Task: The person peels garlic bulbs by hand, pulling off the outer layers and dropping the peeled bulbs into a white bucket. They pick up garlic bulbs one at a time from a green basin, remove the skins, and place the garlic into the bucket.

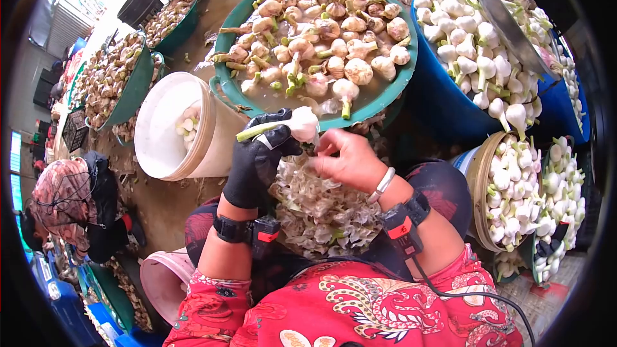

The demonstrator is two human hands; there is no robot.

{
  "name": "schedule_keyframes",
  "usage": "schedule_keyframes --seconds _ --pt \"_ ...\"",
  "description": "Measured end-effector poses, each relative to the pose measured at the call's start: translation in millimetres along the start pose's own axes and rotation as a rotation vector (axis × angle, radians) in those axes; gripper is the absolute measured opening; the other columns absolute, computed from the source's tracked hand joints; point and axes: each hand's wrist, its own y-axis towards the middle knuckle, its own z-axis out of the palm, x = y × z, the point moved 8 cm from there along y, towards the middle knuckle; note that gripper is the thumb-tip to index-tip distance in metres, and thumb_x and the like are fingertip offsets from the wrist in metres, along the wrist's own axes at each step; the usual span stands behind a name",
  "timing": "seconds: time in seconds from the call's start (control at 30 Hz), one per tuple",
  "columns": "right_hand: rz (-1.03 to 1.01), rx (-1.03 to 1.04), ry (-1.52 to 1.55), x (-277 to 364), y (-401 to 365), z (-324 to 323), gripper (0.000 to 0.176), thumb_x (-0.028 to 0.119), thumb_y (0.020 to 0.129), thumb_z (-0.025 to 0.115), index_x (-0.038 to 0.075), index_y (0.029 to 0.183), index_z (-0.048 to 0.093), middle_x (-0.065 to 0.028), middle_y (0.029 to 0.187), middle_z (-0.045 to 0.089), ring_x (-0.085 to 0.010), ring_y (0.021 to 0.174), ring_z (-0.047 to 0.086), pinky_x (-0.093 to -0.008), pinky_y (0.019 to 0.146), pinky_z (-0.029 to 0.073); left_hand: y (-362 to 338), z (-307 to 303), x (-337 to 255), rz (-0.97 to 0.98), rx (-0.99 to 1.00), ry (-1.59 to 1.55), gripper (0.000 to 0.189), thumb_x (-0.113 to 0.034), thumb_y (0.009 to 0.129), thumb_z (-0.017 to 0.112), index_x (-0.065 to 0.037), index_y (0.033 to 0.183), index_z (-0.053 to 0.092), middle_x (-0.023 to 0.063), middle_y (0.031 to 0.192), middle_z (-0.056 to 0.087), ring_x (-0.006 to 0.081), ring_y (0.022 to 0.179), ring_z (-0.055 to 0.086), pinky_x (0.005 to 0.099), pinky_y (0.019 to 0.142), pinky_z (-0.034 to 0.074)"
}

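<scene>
My left hand (254, 164), in a black glove, is closed around a garlic bulb (304, 124). The bulb is pale with papery skin, and its green stem points left. Close against the bulb's right side is my bare right hand (355, 160), its fingers curled inward. Whatever those fingertips pinch, if anything, is hidden. A heap of loose garlic skins (328, 209) lies below both hands, between my knees. Just beyond them stands a large green tub (223, 67) of cloudy water with many unpeeled garlic bulbs (358, 72).
A white bucket (204, 125) with a few peeled bulbs tilts at left. Blue tub (432, 99) and bucket (482, 196) at right hold white garlic. A metal basin (504, 16) rests on top. Another person (67, 199) bends at far left near green tubs (132, 93).
</scene>
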Motion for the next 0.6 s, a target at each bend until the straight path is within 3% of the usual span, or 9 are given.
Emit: schedule_keyframes --seconds 0.07,0.2,0.27,0.33,0.4,0.43,0.5,0.53,0.6 --pt "-0.081 -0.117 0.122 7.3 3.4 -4.9 0.022 0.023 0.078 0.07 0.003 0.084 0.062 -0.0138 0.073 0.063 -0.0241 0.063 0.061 -0.0318 0.063 0.05 -3.7 3.4 4.6 -0.017 0.035 0.025 0.029 -0.013 0.086 0.062 0.001 0.111 0.058 0.0106 0.098 0.064 0.0205 0.08 0.064 0.0329 0.073 0.054" --pt "-0.242 -0.096 0.044 34.2 1.0 -1.7 0.011 0.014 0.084 0.06 0.003 0.082 0.06 -0.0179 0.068 0.058 -0.03 0.063 0.06 -0.038 0.059 0.047 0.5 -33.1 -25.1 0.05 -0.025 0.061 0.028 -0.01 0.085 0.061 0.001 0.11 0.058 0.0111 0.1 0.064 0.0201 0.083 0.063 0.0317 0.074 0.053" --pt "-0.354 -0.184 -0.13 44.8 0.2 -10.3 0.013 0.015 0.082 0.059 0.003 0.078 0.059 -0.0181 0.066 0.058 -0.0334 0.061 0.058 -0.0387 0.058 0.047 -4.2 -75.6 -90.4 0.45 -0.043 0.917 0.03 -0.014 0.09 0.054 0.003 0.116 0.055 0.0076 0.085 0.064 0.0143 0.075 0.062 0.029 0.07 0.052" --pt "-0.286 -0.206 -0.072 35.6 1.6 -15.5 0.017 0.019 0.08 0.06 0.002 0.076 0.058 -0.0184 0.064 0.057 -0.0334 0.059 0.057 -0.0389 0.058 0.046 -12.7 -111.2 -147.5 0.432 -0.241 0.763 0.031 -0.008 0.089 0.055 0.003 0.118 0.055 0.0066 0.091 0.063 0.0132 0.079 0.06 0.0271 0.073 0.05" --pt "-0.23 -0.047 -0.156 32.0 2.9 -5.7 0.02 0.022 0.078 0.063 0.003 0.073 0.058 -0.0191 0.065 0.057 -0.0336 0.06 0.058 -0.0395 0.058 0.046 -13.3 -132.3 -178.4 0.557 -0.422 1.305 0.035 -0.001 0.086 0.056 0.003 0.12 0.055 0.006 0.099 0.062 0.0133 0.087 0.059 0.0262 0.079 0.049" --pt "-0.142 0.016 -0.21 30.2 0.0 -3.6 0.023 0.025 0.077 0.064 0.003 0.072 0.061 -0.019 0.068 0.06 -0.0338 0.066 0.061 -0.041 0.062 0.048 -8.5 -142.9 -177.3 0.43 -0.412 1.212 0.037 0.005 0.084 0.055 0.003 0.121 0.056 0.0065 0.107 0.06 0.0142 0.094 0.057 0.026 0.083 0.047" --pt "-0.185 0.035 -0.255 25.6 -1.6 3.1 0.021 0.024 0.078 0.064 0.004 0.076 0.064 -0.0174 0.07 0.062 -0.0309 0.066 0.062 -0.0398 0.062 0.048 7.5 -81.4 -159.4 0.456 -0.238 1.201 0.038 0.008 0.082 0.053 0.002 0.119 0.058 0.0063 0.106 0.061 0.0146 0.095 0.058 0.0266 0.083 0.048" --pt "-0.23 0.061 -0.31 22.7 -1.3 7.8 0.019 0.023 0.08 0.064 0.005 0.08 0.066 -0.0159 0.071 0.063 -0.0279 0.065 0.063 -0.0386 0.062 0.049 21.8 -54.5 -138.1 0.496 -0.096 1.234 0.036 0.004 0.078 0.062 0.0 0.114 0.061 0.0094 0.095 0.064 0.0178 0.089 0.061 0.0305 0.08 0.049" --pt "-0.2 0.304 -0.634 0.0 0.7 25.8 0.021 0.024 0.073 0.063 0.007 0.083 0.069 -0.0184 0.077 0.065 -0.0384 0.075 0.062 -0.0441 0.068 0.05 50.8 1.7 -87.7 0.496 0.114 1.364 0.041 -0.005 0.073 0.068 -0.008 0.113 0.064 0.0147 0.095 0.064 0.0273 0.089 0.062 0.0349 0.08 0.049"
